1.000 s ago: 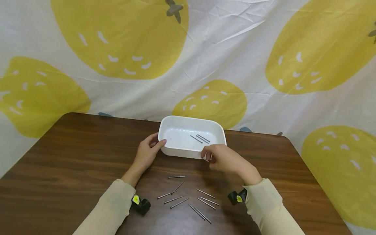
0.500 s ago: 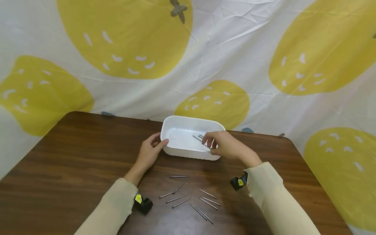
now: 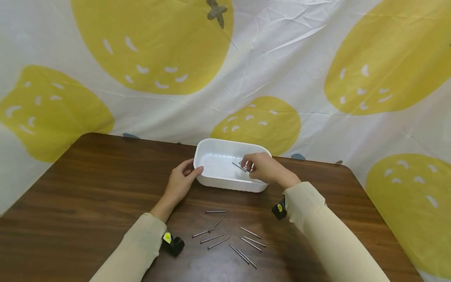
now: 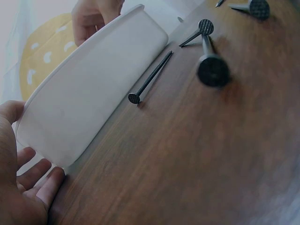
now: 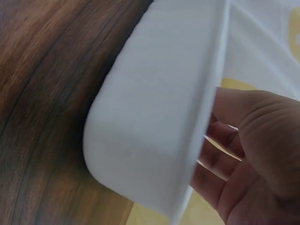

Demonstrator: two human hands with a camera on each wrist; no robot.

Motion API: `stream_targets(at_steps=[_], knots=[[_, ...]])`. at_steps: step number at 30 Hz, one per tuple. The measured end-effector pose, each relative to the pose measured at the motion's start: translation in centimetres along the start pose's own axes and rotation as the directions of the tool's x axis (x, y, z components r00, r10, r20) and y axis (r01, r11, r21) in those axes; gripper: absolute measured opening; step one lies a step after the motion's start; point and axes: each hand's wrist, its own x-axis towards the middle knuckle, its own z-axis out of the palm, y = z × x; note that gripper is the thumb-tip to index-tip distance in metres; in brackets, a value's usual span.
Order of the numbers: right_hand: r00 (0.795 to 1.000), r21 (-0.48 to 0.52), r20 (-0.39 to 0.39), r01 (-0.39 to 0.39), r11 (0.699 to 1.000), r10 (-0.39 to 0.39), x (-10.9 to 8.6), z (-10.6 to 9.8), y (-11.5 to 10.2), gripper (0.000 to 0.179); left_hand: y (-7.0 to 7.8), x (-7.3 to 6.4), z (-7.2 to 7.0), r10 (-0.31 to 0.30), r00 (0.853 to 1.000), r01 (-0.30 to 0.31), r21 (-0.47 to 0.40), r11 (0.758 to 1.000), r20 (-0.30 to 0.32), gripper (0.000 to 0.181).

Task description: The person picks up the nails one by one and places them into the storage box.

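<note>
A white plastic box (image 3: 225, 183) stands near the table's back edge. My left hand (image 3: 180, 181) holds its left end, thumb (image 4: 11, 111) over the rim and fingers (image 4: 35, 174) low against the outer wall. Inside the box's right part is my right hand (image 3: 265, 168), its fingers bent together around a nail that is mostly hidden. Nails (image 3: 239, 166) lie on the box floor just under those fingertips. In the right wrist view the box wall (image 5: 145, 108) covers the fingertips of the right hand (image 5: 258, 140).
Several loose steel nails lie on the brown wooden table (image 3: 105, 196) in front of the box, a left group (image 3: 218, 243) and a right group (image 3: 251, 244). One nail (image 4: 150, 78) lies close to the box's front wall. A patterned cloth (image 3: 169, 117) hangs behind the table.
My right hand has moved from the box's front rim over it and down inside, carrying a nail. The left hand keeps its hold on the box. The head view has shifted slightly.
</note>
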Motion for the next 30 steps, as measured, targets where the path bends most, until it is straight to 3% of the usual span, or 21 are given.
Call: stream_targets(at_steps=[11, 30], knots=[[0.997, -0.123, -0.019, -0.076, 0.989, 0.074, 1.9, 1.4, 1.1, 0.028, -0.1, -0.1, -0.2, 0.000, 1.000, 0.000, -0.011, 1.000, 0.002, 0.057], [0.992, -0.146, -0.010, -0.125, 0.981, 0.124, 2.7, 2.7, 1.9, 0.024, 0.0, -0.1, 0.0, 0.000, 1.000, 0.000, 0.000, 1.000, -0.006, 0.056]])
